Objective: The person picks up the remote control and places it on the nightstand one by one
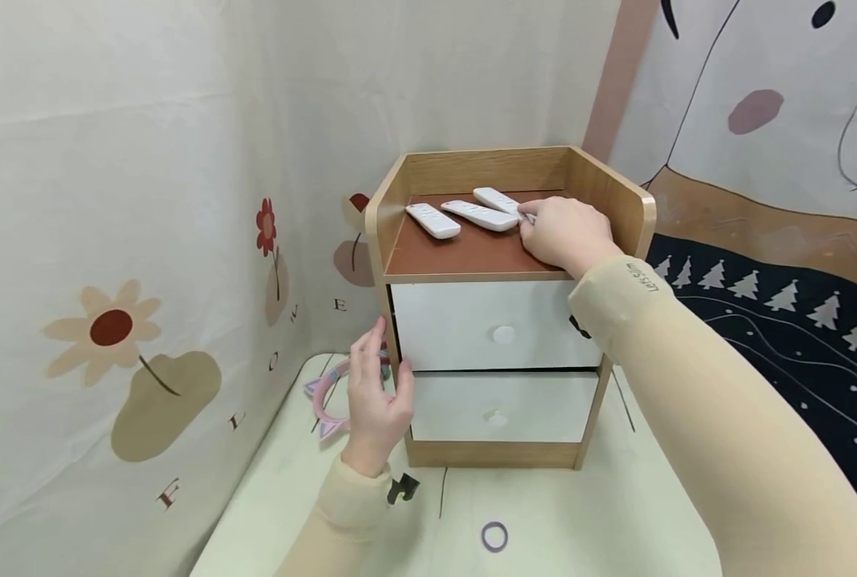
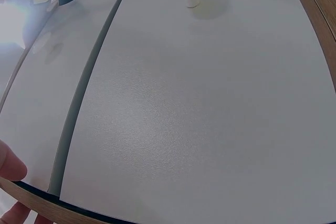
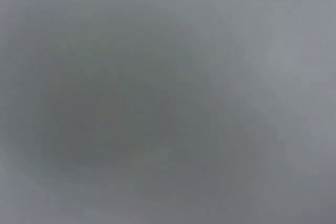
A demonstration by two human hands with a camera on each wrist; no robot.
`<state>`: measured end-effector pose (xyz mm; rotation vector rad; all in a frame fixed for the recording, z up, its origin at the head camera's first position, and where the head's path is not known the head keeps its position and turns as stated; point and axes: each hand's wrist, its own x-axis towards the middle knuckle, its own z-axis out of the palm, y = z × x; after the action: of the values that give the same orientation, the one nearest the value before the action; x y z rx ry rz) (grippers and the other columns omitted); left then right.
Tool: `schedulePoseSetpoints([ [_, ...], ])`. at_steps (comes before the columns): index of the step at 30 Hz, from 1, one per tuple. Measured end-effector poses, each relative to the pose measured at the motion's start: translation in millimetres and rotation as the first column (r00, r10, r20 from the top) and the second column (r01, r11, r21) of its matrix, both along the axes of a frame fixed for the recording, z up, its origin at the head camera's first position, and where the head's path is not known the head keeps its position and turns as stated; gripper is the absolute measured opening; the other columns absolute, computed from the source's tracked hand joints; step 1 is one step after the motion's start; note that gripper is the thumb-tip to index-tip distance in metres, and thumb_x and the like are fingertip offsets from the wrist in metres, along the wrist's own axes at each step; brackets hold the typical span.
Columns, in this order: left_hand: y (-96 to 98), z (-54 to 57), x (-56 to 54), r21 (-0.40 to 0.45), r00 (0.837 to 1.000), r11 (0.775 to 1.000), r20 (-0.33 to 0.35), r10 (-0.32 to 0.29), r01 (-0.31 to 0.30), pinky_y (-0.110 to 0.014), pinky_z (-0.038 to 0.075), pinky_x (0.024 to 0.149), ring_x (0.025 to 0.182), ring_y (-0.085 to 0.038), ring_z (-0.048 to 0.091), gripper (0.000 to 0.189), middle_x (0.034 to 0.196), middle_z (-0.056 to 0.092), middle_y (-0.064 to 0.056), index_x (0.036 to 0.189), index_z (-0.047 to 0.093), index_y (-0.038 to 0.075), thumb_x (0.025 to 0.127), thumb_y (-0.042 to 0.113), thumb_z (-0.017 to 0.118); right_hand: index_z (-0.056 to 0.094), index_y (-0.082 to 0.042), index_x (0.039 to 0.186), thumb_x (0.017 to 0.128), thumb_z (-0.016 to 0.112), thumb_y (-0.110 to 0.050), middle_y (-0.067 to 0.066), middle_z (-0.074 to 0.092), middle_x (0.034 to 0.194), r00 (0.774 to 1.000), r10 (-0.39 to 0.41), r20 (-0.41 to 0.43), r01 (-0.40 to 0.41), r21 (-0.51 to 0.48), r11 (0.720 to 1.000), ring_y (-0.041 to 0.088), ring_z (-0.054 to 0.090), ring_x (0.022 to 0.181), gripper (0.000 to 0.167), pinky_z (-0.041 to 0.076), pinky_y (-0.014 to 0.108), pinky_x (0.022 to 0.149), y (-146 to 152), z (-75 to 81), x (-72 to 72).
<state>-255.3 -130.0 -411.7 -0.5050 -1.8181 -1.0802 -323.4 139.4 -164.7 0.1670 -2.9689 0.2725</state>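
Observation:
A small wooden cabinet (image 1: 493, 454) has two white drawer fronts, both closed, with round white knobs. Three white remote controls lie on its brown top: a left remote (image 1: 433, 221), a middle remote (image 1: 480, 215) and a back remote (image 1: 496, 199). My right hand (image 1: 567, 232) pinches the near end of the back remote, partly covering it. My left hand (image 1: 376, 401) rests at the cabinet's left front edge, fingers fairly straight along the outer side. In the left wrist view its thumb (image 2: 10, 163) is by the drawer front. The right wrist view is only a grey blur.
Raised wooden walls (image 1: 488, 171) border the cabinet top at the back and sides. A pink ring-shaped item with pointed ears (image 1: 319, 398) lies behind my left hand. A purple ring (image 1: 495, 537) lies on the pale surface in front. Printed cloth (image 1: 147, 240) hangs around.

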Motion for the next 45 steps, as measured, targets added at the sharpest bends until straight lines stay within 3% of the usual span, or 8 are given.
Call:
schedulePoseSetpoints([
  [4, -0.2, -2.7, -0.2, 0.007, 1.0, 1.0, 0.016, -0.006, 0.005, -0.035, 0.053, 0.094, 0.123, -0.033, 0.06, 0.072, 0.147, 0.056, -0.024, 0.168, 0.043, 0.007, 0.099, 0.007, 0.062, 0.046, -0.029, 0.169, 0.113, 0.039, -0.036, 0.019, 0.047, 0.172, 1.0, 0.001, -0.004, -0.001, -0.002, 1.0, 0.046, 0.049, 0.155, 0.058, 0.049, 0.07, 0.114, -1.0, -1.9, 0.7],
  [8, -1.1, -3.4, -0.2, 0.001, 1.0, 1.0, 0.014, -0.005, 0.005, -0.043, 0.054, 0.093, 0.127, -0.034, 0.059, 0.071, 0.148, 0.056, -0.025, 0.168, 0.043, 0.007, 0.099, 0.007, 0.062, 0.045, -0.028, 0.17, 0.113, 0.039, -0.036, 0.018, 0.047, 0.173, 1.0, 0.002, -0.004, -0.002, -0.002, 1.0, 0.046, 0.049, 0.155, 0.058, 0.049, 0.07, 0.113, -1.2, -3.4, 2.3],
  [19, -0.8, -0.6, -1.4, -0.004, 1.0, 1.0, -0.006, -0.013, 0.013, -0.037, 0.051, 0.096, 0.129, -0.035, 0.059, 0.071, 0.148, 0.056, -0.025, 0.167, 0.044, 0.005, 0.099, 0.006, 0.062, 0.041, -0.029, 0.172, 0.113, 0.036, -0.037, 0.02, 0.045, 0.173, 1.0, 0.005, -0.006, -0.005, 0.02, 1.0, 0.048, 0.047, 0.155, 0.059, 0.048, 0.07, 0.114, 0.6, -0.6, 2.7],
  [28, 0.6, -0.2, 0.0, -0.017, 1.0, 1.0, -0.014, -0.003, 0.002, -0.04, 0.052, 0.097, 0.128, -0.036, 0.059, 0.071, 0.147, 0.057, -0.025, 0.167, 0.044, 0.005, 0.099, 0.006, 0.063, 0.04, -0.024, 0.172, 0.113, 0.036, -0.036, 0.02, 0.05, 0.169, 0.998, 0.025, -0.063, -0.022, 0.048, 0.999, 0.049, 0.049, 0.153, 0.061, 0.047, 0.073, 0.113, 2.5, -5.7, 7.9],
  [33, 1.2, -0.1, -0.1, -0.013, 1.0, 1.0, -0.008, -0.009, 0.009, -0.04, 0.052, 0.096, 0.128, -0.035, 0.059, 0.071, 0.147, 0.056, -0.025, 0.167, 0.043, 0.006, 0.099, 0.006, 0.063, 0.047, -0.02, 0.167, 0.112, 0.036, -0.034, 0.02, 0.054, 0.164, 0.993, 0.025, -0.116, -0.021, 0.035, 0.999, 0.048, 0.055, 0.146, 0.058, 0.05, 0.073, 0.109, 4.2, -8.8, 15.4],
  [41, 1.2, -0.2, -0.2, -0.008, 1.0, 1.0, -0.01, -0.001, 0.001, -0.038, 0.051, 0.097, 0.127, -0.035, 0.06, 0.072, 0.147, 0.057, -0.025, 0.167, 0.044, 0.006, 0.098, 0.006, 0.064, 0.058, -0.017, 0.159, 0.112, 0.042, -0.035, 0.019, 0.056, 0.163, 0.961, 0.054, -0.27, -0.087, -0.111, 0.99, 0.049, 0.057, 0.144, 0.053, 0.047, 0.071, 0.114, 10.5, -17.2, 32.0],
  [43, 1.4, -0.4, -0.1, -0.002, 1.0, 1.0, -0.009, -0.001, 0.001, -0.036, 0.051, 0.097, 0.126, -0.035, 0.06, 0.071, 0.146, 0.057, -0.024, 0.167, 0.044, 0.007, 0.099, 0.006, 0.064, 0.061, -0.016, 0.156, 0.112, 0.046, -0.036, 0.018, 0.058, 0.161, 0.944, 0.058, -0.324, -0.115, -0.158, 0.981, 0.047, 0.058, 0.142, 0.051, 0.047, 0.069, 0.115, 12.8, -20.9, 37.5],
  [45, 1.6, -0.4, -0.1, 0.001, 1.0, 1.0, -0.014, -0.002, 0.002, -0.036, 0.05, 0.096, 0.124, -0.034, 0.06, 0.071, 0.146, 0.057, -0.024, 0.167, 0.044, 0.007, 0.099, 0.005, 0.063, 0.065, -0.015, 0.152, 0.111, 0.051, -0.035, 0.017, 0.062, 0.156, 0.913, 0.074, -0.401, -0.166, -0.2, 0.966, 0.045, 0.062, 0.135, 0.047, 0.048, 0.065, 0.112, 14.9, -26.8, 43.2],
])
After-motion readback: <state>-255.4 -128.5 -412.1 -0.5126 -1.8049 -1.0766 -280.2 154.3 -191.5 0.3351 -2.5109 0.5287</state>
